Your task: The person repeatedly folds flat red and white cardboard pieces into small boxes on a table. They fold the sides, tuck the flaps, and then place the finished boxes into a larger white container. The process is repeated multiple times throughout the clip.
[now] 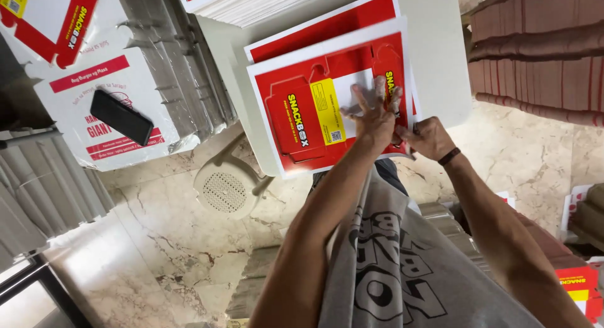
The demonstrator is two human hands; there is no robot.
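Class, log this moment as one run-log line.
left hand: pressed flat on red printed sheet | right hand: gripping sheet's near edge | sheet: atop stack on white table | phone: left pile

Two hands are in view, the left hand (pixel 376 117) and the right hand (pixel 430 138), with one dark wristband (pixel 448 155) on the right wrist. Two red-and-white printed sheets (pixel 302 114) show on the one white worktop (pixel 440 64), the upper lying over the lower. One black phone (pixel 121 116) lies on one white printed carton (pixel 88 95). One round white stool (pixel 225 188) stands on the floor. One stack of white sheets (pixel 251 4) sits at the top edge.
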